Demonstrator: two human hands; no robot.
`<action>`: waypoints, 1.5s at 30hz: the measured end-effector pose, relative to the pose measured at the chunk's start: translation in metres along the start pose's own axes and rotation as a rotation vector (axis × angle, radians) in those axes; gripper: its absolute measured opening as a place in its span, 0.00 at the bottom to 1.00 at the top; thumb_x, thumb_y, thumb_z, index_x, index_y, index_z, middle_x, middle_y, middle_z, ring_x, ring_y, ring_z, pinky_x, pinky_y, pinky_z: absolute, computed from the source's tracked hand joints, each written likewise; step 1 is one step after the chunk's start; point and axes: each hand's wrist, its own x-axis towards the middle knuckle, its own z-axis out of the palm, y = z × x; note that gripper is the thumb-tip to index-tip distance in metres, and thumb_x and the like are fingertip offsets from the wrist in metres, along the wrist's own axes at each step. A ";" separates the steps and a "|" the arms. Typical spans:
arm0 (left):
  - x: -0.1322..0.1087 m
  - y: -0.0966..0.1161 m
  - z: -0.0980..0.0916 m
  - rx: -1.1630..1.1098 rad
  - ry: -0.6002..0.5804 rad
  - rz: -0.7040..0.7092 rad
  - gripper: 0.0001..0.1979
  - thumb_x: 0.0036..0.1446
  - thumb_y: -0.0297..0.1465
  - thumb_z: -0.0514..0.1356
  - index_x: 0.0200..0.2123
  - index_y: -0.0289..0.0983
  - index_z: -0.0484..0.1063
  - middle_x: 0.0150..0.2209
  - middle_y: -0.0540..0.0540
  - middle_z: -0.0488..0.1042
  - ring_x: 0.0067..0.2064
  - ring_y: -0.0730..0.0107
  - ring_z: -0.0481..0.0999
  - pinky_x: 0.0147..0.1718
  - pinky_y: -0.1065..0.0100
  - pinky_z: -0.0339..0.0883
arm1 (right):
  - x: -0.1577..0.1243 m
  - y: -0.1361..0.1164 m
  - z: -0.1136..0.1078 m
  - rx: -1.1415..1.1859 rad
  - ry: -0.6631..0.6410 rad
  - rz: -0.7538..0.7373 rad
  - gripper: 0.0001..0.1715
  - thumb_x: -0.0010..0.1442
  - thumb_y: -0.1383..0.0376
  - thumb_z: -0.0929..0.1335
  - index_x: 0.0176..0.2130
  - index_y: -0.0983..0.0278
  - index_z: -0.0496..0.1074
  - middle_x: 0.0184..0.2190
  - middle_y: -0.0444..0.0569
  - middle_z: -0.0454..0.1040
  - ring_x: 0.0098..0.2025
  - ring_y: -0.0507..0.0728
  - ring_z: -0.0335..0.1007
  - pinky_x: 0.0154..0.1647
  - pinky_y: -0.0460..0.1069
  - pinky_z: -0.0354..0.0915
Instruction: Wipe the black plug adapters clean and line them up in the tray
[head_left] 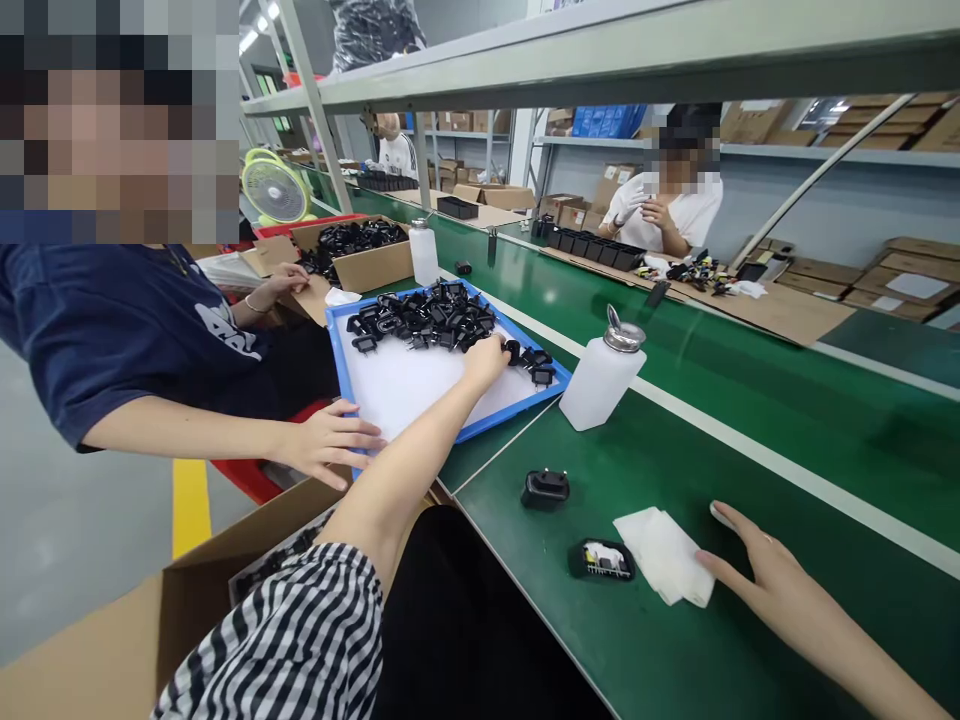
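Note:
My left hand (486, 358) reaches into the blue tray (341, 365), fingers curled round a black plug part (513, 350) at the edge of a heap of black plug parts (424, 318). My right hand (757, 565) lies open on the green conveyor belt (750, 420), fingertips touching a folded white cloth (664, 553). Next to the cloth lies an opened plug part (601, 560) with its insides showing. A closed black plug (545, 488) sits a little farther left.
A white dispenser bottle (601, 375) stands beside the tray. A co-worker's hand (330, 442) in a navy shirt rests on the tray's near edge. A cardboard box (135, 630) sits below my left arm. Another person (667, 215) works across the belt.

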 end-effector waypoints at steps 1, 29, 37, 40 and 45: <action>0.000 0.001 0.001 -0.002 0.003 0.014 0.19 0.47 0.31 0.52 0.45 0.38 0.60 0.39 0.43 0.70 0.42 0.62 0.67 0.36 0.67 0.60 | 0.000 -0.001 0.001 -0.010 0.011 -0.014 0.38 0.46 0.47 0.55 0.48 0.70 0.56 0.46 0.60 0.63 0.47 0.68 0.57 0.39 0.61 0.62; -0.196 0.037 -0.015 -0.310 0.423 0.736 0.07 0.47 0.29 0.54 0.34 0.39 0.64 0.33 0.49 0.68 0.30 0.77 0.67 0.28 0.74 0.62 | -0.013 -0.121 -0.035 0.995 -0.181 -0.168 0.12 0.43 0.59 0.66 0.26 0.66 0.65 0.18 0.41 0.63 0.21 0.48 0.61 0.24 0.44 0.59; -0.215 0.031 0.004 -0.491 -0.038 0.338 0.13 0.42 0.30 0.58 0.34 0.39 0.63 0.32 0.52 0.67 0.27 0.78 0.67 0.27 0.74 0.63 | -0.019 -0.102 -0.026 0.902 -0.177 -0.133 0.08 0.46 0.63 0.63 0.27 0.64 0.60 0.21 0.43 0.66 0.23 0.49 0.64 0.24 0.44 0.60; -0.222 0.033 0.017 -0.506 -0.146 0.337 0.18 0.40 0.31 0.59 0.38 0.39 0.62 0.35 0.51 0.68 0.27 0.77 0.67 0.29 0.73 0.63 | -0.022 -0.098 -0.021 0.561 -0.024 -0.231 0.07 0.46 0.64 0.62 0.28 0.63 0.57 0.17 0.39 0.62 0.17 0.48 0.59 0.18 0.43 0.55; -0.227 0.040 0.037 -0.561 -0.136 0.278 0.19 0.40 0.29 0.59 0.40 0.38 0.61 0.36 0.51 0.66 0.23 0.81 0.64 0.28 0.74 0.62 | -0.028 -0.092 -0.008 0.100 0.191 -0.406 0.10 0.51 0.67 0.58 0.36 0.64 0.59 0.15 0.39 0.62 0.16 0.49 0.59 0.16 0.43 0.52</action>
